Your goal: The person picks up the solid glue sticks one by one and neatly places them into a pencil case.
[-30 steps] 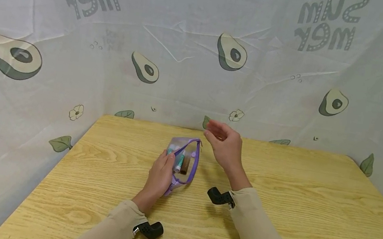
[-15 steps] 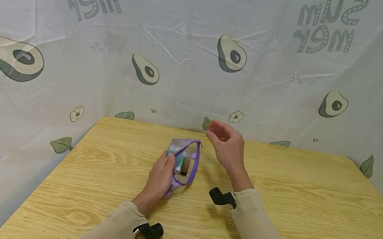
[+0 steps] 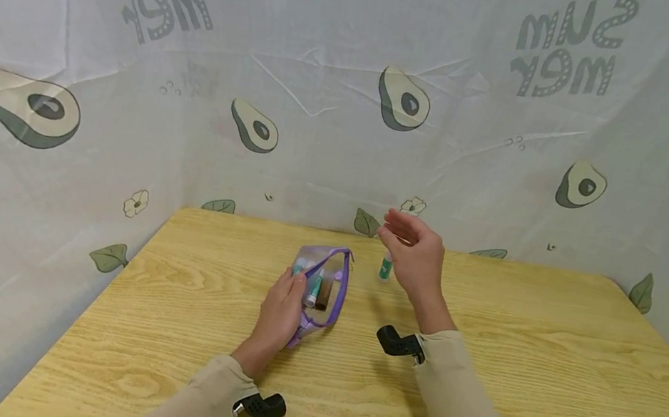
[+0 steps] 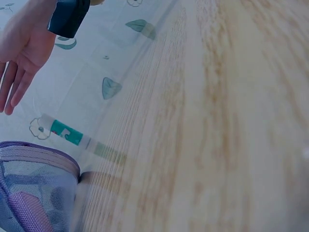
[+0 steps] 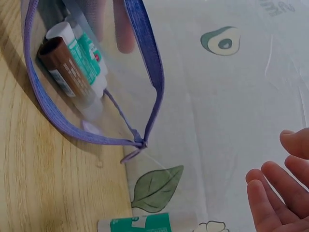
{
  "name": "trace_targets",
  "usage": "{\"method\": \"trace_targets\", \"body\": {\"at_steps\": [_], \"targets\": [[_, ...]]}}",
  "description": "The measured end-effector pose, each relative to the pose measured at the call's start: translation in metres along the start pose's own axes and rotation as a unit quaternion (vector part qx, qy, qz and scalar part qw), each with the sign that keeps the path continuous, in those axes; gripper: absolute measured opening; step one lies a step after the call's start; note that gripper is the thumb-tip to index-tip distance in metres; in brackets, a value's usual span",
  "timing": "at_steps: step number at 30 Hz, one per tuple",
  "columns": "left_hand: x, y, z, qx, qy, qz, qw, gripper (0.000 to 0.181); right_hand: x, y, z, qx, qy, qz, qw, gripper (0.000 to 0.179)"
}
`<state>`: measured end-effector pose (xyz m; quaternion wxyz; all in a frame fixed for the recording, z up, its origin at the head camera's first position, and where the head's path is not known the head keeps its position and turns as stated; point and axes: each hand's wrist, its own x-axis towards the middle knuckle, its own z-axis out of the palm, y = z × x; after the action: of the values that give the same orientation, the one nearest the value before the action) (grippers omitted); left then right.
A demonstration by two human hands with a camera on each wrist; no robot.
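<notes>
My left hand (image 3: 280,305) grips the left side of a see-through mesh zip pouch (image 3: 338,303) with purple edging, its mouth spread wide. Inside lie white-and-green glue sticks (image 5: 82,53) and a brown tube (image 5: 63,65); the mesh and my fingers partly hide them. Another green-and-white glue stick (image 3: 386,268) stands upright on the table, right of the pouch. Just above and beside it is my right hand (image 3: 418,253), holding nothing, its fingers loosely bent. In the right wrist view these fingers (image 5: 277,193) are apart from the standing glue stick (image 5: 145,223).
The wooden table (image 3: 544,369) runs up to a pale cloth backdrop (image 3: 315,162) printed with avocados and leaves. A black wrist camera mount (image 3: 399,342) sticks out from the right sleeve, another mount (image 3: 262,407) from the left.
My right hand has shifted right, away from the pouch, and the standing glue stick, hidden before, now shows. My left hand keeps its hold on the pouch.
</notes>
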<state>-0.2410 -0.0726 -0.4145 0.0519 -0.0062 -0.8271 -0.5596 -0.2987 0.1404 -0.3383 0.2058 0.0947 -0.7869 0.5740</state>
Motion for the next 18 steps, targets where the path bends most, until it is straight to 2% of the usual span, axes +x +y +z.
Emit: {"method": "trace_targets", "body": {"at_steps": [11,18], "targets": [[-0.001,-0.004,0.003,0.001,0.006,0.002,1.0,0.055,0.004,0.01,-0.014,-0.008,0.019,0.02,0.9996,0.042],[0.0,-0.002,0.003,0.012,0.014,0.013,0.9997,0.053,0.005,0.013,-0.017,-0.02,0.0,0.051,0.9985,0.049]]}}
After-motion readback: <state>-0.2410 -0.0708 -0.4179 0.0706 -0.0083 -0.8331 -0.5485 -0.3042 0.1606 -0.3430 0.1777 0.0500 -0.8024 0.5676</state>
